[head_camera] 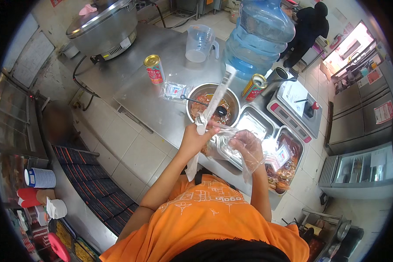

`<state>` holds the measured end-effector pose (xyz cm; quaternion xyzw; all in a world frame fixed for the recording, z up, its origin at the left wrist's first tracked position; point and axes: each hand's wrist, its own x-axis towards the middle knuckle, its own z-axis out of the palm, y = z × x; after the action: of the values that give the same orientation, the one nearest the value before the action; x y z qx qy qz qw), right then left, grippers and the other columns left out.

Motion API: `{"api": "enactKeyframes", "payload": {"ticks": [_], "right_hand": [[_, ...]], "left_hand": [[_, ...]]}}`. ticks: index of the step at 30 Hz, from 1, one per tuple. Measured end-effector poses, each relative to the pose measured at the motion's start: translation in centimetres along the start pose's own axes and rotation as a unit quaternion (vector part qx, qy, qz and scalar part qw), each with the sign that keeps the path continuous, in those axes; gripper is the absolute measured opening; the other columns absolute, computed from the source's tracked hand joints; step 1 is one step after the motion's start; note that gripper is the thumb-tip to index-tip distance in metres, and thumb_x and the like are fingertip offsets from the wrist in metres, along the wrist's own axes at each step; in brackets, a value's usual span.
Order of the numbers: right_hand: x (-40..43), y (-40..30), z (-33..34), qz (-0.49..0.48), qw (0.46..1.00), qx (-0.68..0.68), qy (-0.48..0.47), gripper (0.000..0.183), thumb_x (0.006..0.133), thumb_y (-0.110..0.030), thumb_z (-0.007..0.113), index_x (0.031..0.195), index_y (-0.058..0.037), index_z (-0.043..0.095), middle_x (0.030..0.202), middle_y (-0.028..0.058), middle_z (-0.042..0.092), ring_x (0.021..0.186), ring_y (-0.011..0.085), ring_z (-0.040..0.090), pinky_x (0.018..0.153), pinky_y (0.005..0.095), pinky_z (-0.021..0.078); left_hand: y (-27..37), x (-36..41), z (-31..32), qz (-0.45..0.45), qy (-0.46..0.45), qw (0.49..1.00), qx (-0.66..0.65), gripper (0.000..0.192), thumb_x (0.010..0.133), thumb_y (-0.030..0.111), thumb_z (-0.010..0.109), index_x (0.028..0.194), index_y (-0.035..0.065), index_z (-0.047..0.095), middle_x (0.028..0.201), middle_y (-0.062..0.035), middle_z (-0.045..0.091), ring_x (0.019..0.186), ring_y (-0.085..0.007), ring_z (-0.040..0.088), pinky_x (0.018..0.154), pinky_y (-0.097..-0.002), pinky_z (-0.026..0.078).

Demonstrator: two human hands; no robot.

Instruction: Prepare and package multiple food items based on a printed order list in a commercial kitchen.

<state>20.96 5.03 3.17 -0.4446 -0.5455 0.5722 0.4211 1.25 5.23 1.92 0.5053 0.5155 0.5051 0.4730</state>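
Observation:
My left hand [196, 139] grips a roll of clear plastic bags [217, 98] by its lower end, above the table's front edge. My right hand [247, 144], inside a loose clear plastic glove, pinches a stretch of clear film running from the left hand. Behind them a steel bowl [236, 113] holds reddish food in sauce with a black ladle [203, 103] in it. Right of the bowl are a steel tray [253, 119] and another tray [301, 157] of skewered food in dark sauce, with small printed packets [281, 156] on top.
Around the bowl stand a closed can [154, 70], an opened can [253, 87], a measuring jug [198, 44], a large blue water bottle [257, 39] and a digital scale [291, 114]. A large round cooker [104, 32] sits far left. A person in dark clothes [304, 36] stands beyond.

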Motion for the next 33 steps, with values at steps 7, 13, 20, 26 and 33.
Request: {"api": "enactKeyframes", "payload": {"ticks": [7,13,20,26,33], "right_hand": [[0.3,-0.7,1.8,-0.164,0.916,-0.367,0.012,0.014,0.074,-0.011,0.069,0.086,-0.0038,0.065,0.078,0.0081,0.065,0.069,0.0202,0.060,0.066,0.0313,0.0462],[0.6,-1.1,2.4,-0.103,0.923,-0.370,-0.014,0.014,0.074,-0.015,0.069,0.081,-0.0028,0.067,0.068,0.0100,0.065,0.061,0.0190,0.058,0.061,0.0308,0.0449],[0.7,-1.6,3.0,-0.085,0.952,-0.296,0.002,0.019,0.075,-0.017,0.069,0.079,0.0013,0.065,0.066,0.0131,0.063,0.057,0.0199,0.058,0.057,0.0319,0.0453],[0.7,-1.6,2.8,-0.035,0.966,-0.255,-0.035,0.019,0.076,-0.018,0.068,0.078,0.0003,0.063,0.063,0.0104,0.061,0.054,0.0140,0.052,0.055,0.0310,0.0429],[0.7,-1.0,2.9,-0.169,0.924,-0.343,-0.030,0.013,0.080,-0.012,0.059,0.084,-0.0003,0.063,0.072,0.0158,0.062,0.066,0.0301,0.059,0.060,0.0384,0.0442]], "left_hand": [[2.1,-0.4,-1.1,0.059,-0.046,0.944,0.322,0.021,0.071,0.009,0.070,0.090,0.0035,0.064,0.079,-0.0145,0.065,0.077,-0.0283,0.064,0.067,-0.0336,0.048],[2.8,-1.4,0.0,0.129,0.022,0.931,0.341,0.026,0.064,0.006,0.069,0.089,0.0041,0.064,0.074,-0.0116,0.061,0.077,-0.0354,0.060,0.066,-0.0378,0.048],[1.3,-1.8,0.6,-0.033,-0.017,0.991,0.126,0.023,0.074,0.015,0.071,0.090,-0.0009,0.067,0.074,-0.0101,0.066,0.064,-0.0125,0.061,0.058,-0.0270,0.047],[0.2,-1.6,-0.1,-0.043,-0.033,0.998,-0.017,0.021,0.076,0.014,0.070,0.088,-0.0021,0.067,0.074,-0.0053,0.066,0.065,-0.0079,0.059,0.058,-0.0255,0.047],[1.3,-1.7,-0.3,0.110,-0.037,0.970,0.215,0.018,0.070,0.003,0.067,0.087,-0.0016,0.064,0.077,-0.0186,0.064,0.069,-0.0263,0.065,0.062,-0.0333,0.048]]}}
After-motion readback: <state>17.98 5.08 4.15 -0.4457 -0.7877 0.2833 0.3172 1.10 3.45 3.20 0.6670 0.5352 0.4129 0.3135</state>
